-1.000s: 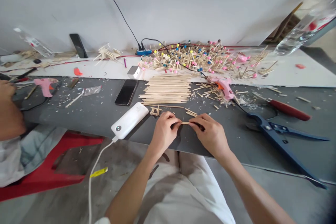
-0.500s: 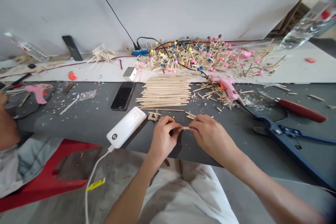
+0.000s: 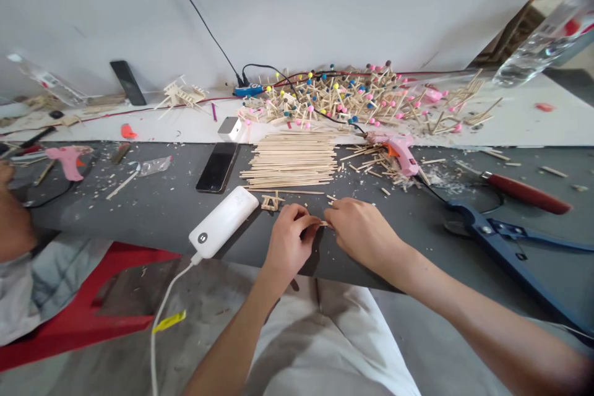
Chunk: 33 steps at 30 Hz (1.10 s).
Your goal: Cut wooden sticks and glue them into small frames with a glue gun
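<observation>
One stick (image 3: 324,223) clamped in left fingers (image 3: 307,221) | right fingers (image 3: 335,218): cannot tell | desk edge (image 3: 343,279) near, cutter (image 3: 515,262) well apart

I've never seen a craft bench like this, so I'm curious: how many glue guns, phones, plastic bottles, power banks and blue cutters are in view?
Pink glue guns: 2
Phones: 2
Plastic bottles: 2
White power bank: 1
Blue cutter: 1
Total: 8
</observation>
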Each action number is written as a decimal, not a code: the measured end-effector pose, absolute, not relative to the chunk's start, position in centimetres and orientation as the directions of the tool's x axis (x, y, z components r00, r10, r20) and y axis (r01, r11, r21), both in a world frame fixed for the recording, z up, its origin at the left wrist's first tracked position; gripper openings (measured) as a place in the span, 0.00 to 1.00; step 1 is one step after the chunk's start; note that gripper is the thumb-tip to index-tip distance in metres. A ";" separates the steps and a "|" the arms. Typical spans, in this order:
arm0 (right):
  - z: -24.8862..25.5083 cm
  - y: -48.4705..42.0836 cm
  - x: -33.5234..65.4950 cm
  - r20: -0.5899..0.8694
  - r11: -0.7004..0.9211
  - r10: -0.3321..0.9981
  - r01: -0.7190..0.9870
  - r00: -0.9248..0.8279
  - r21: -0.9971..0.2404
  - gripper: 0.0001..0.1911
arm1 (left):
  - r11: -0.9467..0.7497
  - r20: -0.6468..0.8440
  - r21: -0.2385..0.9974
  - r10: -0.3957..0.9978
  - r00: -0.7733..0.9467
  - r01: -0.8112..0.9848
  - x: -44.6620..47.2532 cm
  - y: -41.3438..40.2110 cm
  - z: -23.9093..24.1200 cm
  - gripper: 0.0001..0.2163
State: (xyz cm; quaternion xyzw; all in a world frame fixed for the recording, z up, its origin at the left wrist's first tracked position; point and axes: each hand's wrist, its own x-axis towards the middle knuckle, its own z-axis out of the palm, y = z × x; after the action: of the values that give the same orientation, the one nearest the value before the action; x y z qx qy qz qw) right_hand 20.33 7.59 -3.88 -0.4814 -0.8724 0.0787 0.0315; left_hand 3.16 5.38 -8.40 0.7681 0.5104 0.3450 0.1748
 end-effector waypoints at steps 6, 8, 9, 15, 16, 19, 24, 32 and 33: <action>-5.0 7.0 21.0 0.044 0.481 0.873 0.842 -0.486 -0.246 0.13 | -0.461 0.421 0.566 0.874 0.241 0.684 3.2 4.9 -8.7 0.09; -5.7 6.4 21.2 0.098 0.478 0.878 0.845 -0.469 -0.242 0.13 | -0.476 0.426 0.530 0.865 0.265 0.702 3.3 4.7 -8.5 0.10; -5.9 6.1 21.2 0.128 0.481 0.877 0.847 -0.464 -0.227 0.14 | -0.483 0.422 0.512 0.862 0.281 0.710 3.3 4.6 -8.3 0.10; -6.5 4.7 20.4 0.265 0.530 0.827 0.844 -0.495 -0.077 0.14 | -0.486 0.380 0.483 0.866 0.325 0.728 3.5 4.6 -7.6 0.08; -6.5 4.6 20.2 0.276 0.534 0.820 0.844 -0.502 -0.052 0.13 | -0.485 0.381 0.494 0.867 0.322 0.722 3.5 4.6 -7.7 0.08; -6.4 4.1 19.8 0.293 0.538 0.804 0.843 -0.518 0.011 0.11 | -0.460 0.372 0.547 0.882 0.289 0.699 3.3 4.7 -7.8 0.08; -6.5 3.2 19.4 0.319 0.543 0.774 0.833 -0.547 0.112 0.10 | -0.504 0.355 0.444 0.858 0.372 0.741 3.5 4.3 -7.9 0.15; -6.6 2.7 19.1 0.351 0.535 0.757 0.831 -0.551 0.151 0.08 | -0.575 0.328 0.350 0.815 0.479 0.739 4.0 3.0 -7.3 0.15; -6.7 2.7 19.2 0.355 0.536 0.756 0.831 -0.550 0.148 0.07 | -0.571 0.321 0.343 0.818 0.478 0.746 4.1 2.8 -7.3 0.16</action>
State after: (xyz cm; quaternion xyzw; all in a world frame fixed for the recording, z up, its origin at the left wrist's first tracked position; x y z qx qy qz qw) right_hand 19.16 2.67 -6.65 -0.4575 -0.8673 -0.1512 0.1248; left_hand 4.08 2.79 -7.29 0.8561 0.4565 0.2291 0.0784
